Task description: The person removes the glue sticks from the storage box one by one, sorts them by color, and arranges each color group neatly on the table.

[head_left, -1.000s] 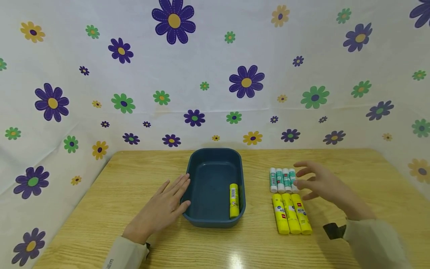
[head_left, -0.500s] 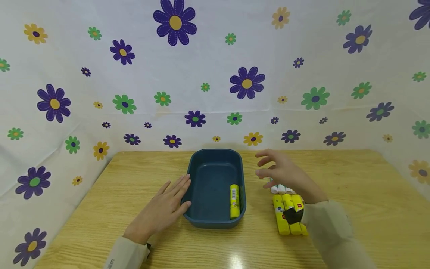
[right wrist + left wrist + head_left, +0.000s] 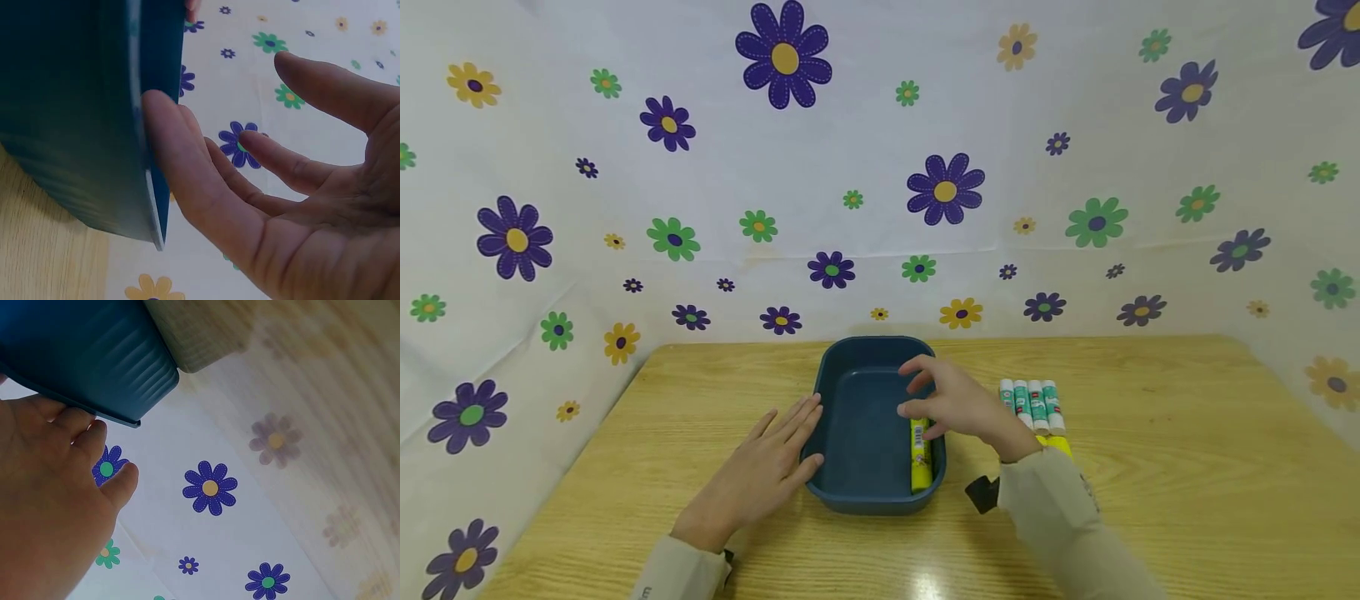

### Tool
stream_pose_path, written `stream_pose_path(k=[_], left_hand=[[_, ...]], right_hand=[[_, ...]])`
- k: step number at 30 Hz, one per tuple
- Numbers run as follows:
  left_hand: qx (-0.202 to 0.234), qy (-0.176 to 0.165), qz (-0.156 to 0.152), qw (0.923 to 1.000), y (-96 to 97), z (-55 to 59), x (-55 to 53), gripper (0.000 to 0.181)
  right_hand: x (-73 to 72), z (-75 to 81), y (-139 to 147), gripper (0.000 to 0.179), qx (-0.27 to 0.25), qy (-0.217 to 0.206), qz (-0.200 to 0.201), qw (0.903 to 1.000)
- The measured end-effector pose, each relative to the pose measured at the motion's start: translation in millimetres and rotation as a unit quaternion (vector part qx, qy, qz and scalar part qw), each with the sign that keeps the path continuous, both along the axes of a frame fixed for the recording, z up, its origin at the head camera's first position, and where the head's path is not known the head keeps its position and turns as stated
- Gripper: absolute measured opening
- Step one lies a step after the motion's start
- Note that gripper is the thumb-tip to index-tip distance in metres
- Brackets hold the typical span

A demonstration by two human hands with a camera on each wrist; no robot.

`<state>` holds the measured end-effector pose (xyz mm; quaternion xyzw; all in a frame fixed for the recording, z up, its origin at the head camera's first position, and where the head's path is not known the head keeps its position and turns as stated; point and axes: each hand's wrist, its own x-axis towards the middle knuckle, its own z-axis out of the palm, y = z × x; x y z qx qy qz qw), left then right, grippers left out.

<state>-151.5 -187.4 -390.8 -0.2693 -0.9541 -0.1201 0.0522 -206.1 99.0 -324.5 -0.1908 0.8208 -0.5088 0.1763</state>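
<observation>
A dark blue plastic bin (image 3: 863,442) stands on the table, and a yellow glue stick (image 3: 920,467) lies along its right side. My left hand (image 3: 748,483) lies with extended fingers against the bin's left rim; the left wrist view has its fingertips right at that rim. Over the right half of the bin is my right hand (image 3: 958,406), fingers spread and loosely bent, partly covering the glue stick's far end. Between its thumb and fingers, the right wrist view shows nothing held. One finger (image 3: 187,156) overlaps the bin's rim there.
Right of the bin, several small white-and-teal glue sticks (image 3: 1037,406) lie side by side. Nearer, yellow glue sticks (image 3: 1058,443) are mostly hidden by the right forearm and sleeve. A flower-print cloth (image 3: 880,167) hangs behind the wooden table (image 3: 1150,467).
My right hand has moved left from beside the glue sticks to over the bin. The small glue sticks have come back into sight. My left hand stays at the bin's rim.
</observation>
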Motion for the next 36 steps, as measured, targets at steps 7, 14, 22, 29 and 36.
stream_pose_path(k=[7, 14, 22, 29, 36], left_hand=[[0.005, 0.014, 0.001, 0.9999, -1.5, -4.6, -0.9, 0.063], [-0.004, 0.011, 0.0, 0.9999, -2.4, -3.9, -1.1, 0.064], [-0.006, 0.006, -0.004, 1.0, -2.4, -2.5, -2.0, 0.064], [-0.006, 0.009, -0.003, 0.9999, -1.6, -2.9, -2.2, 0.064], [-0.007, 0.002, 0.003, 1.0, -1.7, -2.7, -1.9, 0.065]], right_hand=[[2.1, -3.8, -14, 0.049, 0.039, 0.015, 0.007, 0.9991], [5.1, -8.3, -28, 0.049, 0.104, 0.056, 0.025, 0.9927], [8.8, -12.3, -40, 0.05, 0.137, 0.072, 0.042, 0.9871], [9.2, -17.4, -38, 0.039, 0.075, 0.088, 0.045, 0.9923], [8.7, -17.2, -40, 0.039, 0.076, 0.085, -0.004, 0.9935]])
